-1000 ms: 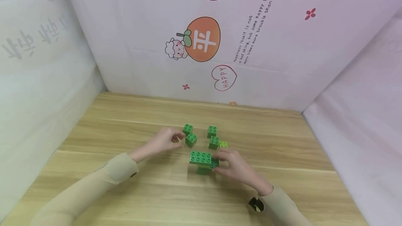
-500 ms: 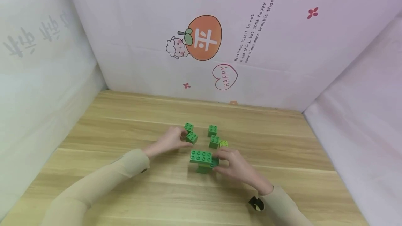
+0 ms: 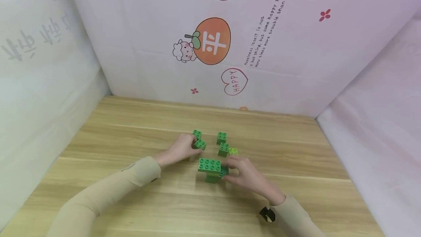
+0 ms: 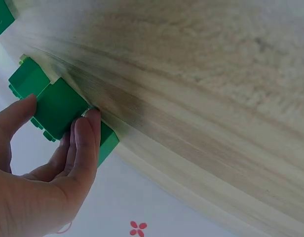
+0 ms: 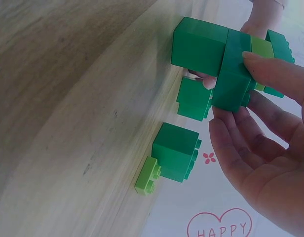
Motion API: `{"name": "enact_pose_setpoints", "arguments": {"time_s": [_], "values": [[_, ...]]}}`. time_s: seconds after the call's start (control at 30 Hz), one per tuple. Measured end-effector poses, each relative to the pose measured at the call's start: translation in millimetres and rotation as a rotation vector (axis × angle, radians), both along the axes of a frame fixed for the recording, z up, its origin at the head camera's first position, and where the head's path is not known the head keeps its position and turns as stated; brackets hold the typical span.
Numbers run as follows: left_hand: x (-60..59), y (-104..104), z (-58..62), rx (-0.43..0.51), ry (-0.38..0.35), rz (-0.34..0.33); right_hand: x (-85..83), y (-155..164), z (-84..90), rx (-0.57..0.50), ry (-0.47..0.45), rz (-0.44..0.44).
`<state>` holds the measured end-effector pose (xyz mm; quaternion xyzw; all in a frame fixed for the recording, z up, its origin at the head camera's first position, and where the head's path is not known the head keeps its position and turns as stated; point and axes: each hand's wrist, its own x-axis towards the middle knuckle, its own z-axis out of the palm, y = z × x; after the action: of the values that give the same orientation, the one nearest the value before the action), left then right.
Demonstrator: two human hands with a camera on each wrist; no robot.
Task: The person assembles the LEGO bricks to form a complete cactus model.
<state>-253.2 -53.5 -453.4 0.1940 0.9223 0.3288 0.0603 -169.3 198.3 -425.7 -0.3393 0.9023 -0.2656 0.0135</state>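
My left hand (image 3: 184, 149) pinches a square green building block (image 3: 200, 144) between thumb and fingers; the left wrist view shows the thumb on one side of this block (image 4: 60, 108) and the fingertips on the other. My right hand (image 3: 245, 173) holds a small stack of building blocks (image 3: 209, 164) by its right end. In the right wrist view the thumb presses on a long green block (image 5: 233, 71) of that stack, fingers on the opposite side. The stack has a green block underneath, a thin lime layer and a green eight-stud block (image 3: 209, 165) on top.
Just behind the left hand's block stands another green block (image 3: 197, 134). Farther right are two more square green blocks (image 3: 222, 138), with a flatter lime block (image 3: 233, 151) beside the nearer one. White printed cloth (image 3: 158, 65) walls the wooden table (image 3: 148, 207) at back and sides.
My left hand has moved right to the nearer left green block and now has its thumb and fingers around it. The right hand stays on the stack.
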Motion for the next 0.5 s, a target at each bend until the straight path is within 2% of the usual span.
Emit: {"name": "enact_pose_setpoints", "arguments": {"time_s": [0.27, 0.5], "values": [[4.0, -5.4, 2.1, -0.017, 0.057, -0.01, 0.3, -0.4, -0.8, 0.006, 0.0, -0.009], [8.0, -12.1, 7.6, 0.012, 0.046, -0.011, 0.9, -0.8, -0.1, 0.007, -0.002, -0.012]]}}
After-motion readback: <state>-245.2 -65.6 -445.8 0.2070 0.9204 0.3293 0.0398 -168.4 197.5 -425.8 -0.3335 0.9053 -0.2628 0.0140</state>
